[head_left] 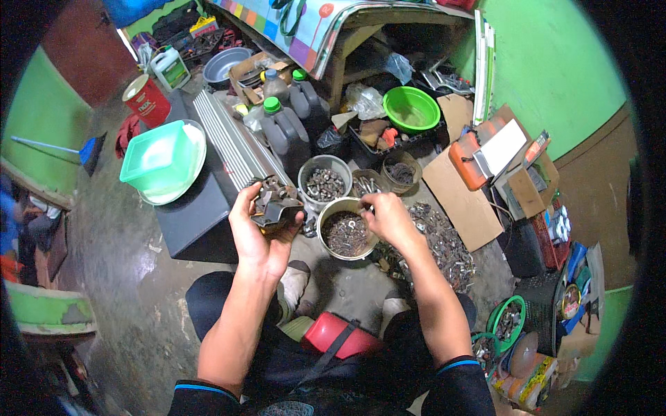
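Note:
My left hand (pixel 258 239), palm up, has its fingers curled round a dark, boxy metal part (pixel 277 206) with small fittings on top. What the part belongs to, I cannot make out. Just to its right stands a cream bucket (pixel 321 234) holding small screws (pixel 345 236). Over the bucket's right rim is my right hand (pixel 390 220), its fingers pinched together. Anything between those fingertips is too small to name. Behind the bucket are a grey tub of bolts (pixel 325 186), a smaller tin of screws (pixel 366 184) and a round tub with dark pieces (pixel 401 173).
Loose metal hardware (pixel 444 249) spreads over the floor beyond my right forearm. A flattened cardboard sheet (pixel 461 201) and an orange case (pixel 472 163) lie right. Dark jugs (pixel 286 135) and a green basin (pixel 412 109) stand behind; a mint plastic container (pixel 159 159) sits left.

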### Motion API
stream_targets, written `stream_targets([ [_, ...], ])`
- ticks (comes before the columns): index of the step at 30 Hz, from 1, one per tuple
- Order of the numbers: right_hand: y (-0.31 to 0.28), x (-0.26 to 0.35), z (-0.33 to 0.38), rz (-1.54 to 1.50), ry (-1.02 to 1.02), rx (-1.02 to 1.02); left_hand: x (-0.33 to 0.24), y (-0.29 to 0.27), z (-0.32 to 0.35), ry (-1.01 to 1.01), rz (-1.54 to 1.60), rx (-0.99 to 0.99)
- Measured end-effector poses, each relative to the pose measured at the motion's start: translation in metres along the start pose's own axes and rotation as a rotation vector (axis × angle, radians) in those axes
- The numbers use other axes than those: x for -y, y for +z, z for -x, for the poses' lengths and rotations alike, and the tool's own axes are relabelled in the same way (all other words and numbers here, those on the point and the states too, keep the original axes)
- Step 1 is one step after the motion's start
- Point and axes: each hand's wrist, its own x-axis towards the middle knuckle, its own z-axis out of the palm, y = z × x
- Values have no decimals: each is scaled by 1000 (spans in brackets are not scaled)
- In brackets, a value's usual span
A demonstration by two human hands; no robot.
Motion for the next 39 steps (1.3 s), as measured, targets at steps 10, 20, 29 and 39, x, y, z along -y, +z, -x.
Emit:
stream_targets([
  [10,-14,-3,24,28,28,-118,21,9,5,40,-66,73],
  [20,-68,66,82,-323,-269,-509,44,8,22,123,-483,349],
  [29,-76,75,101,-389,-330,-533,77,20,28,188,-626,381],
  [39,-57,70,99,-460,-202,-475,96,11,20,324,-619,293],
])
